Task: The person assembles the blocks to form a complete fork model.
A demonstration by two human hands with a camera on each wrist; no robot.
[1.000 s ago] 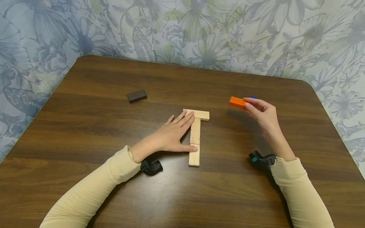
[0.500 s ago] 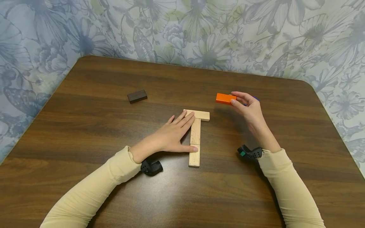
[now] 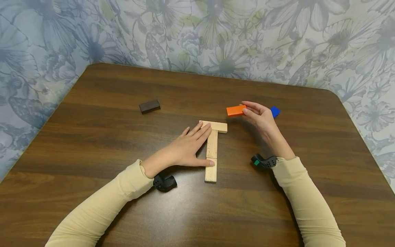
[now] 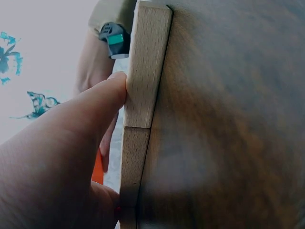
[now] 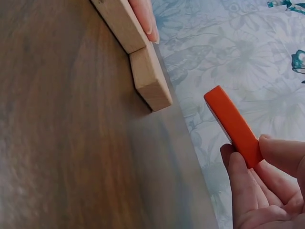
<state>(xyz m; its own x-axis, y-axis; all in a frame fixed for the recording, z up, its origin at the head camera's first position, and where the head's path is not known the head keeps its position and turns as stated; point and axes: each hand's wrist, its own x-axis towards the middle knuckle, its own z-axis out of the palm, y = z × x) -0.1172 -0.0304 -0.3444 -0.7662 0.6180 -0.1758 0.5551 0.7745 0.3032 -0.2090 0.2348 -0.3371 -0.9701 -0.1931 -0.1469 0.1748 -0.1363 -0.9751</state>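
Observation:
Three pale wooden blocks lie on the table in a T: a crossbar block at the far end, a middle block and a near block in line below it. My left hand rests on them with fingers spread, fingertips on the crossbar block and thumb on the near block. In the head view my right hand pinches one end of an orange block between thumb and fingers. In the right wrist view the orange block is held up, apart from the wooden blocks.
A dark brown block lies at the back left of the table. Behind my right hand a blue block is partly hidden. A patterned wall stands beyond the table's far edge.
My right hand has moved left with the orange block, towards the crossbar block, and more of the blue block shows behind it. The left hand has stayed in place.

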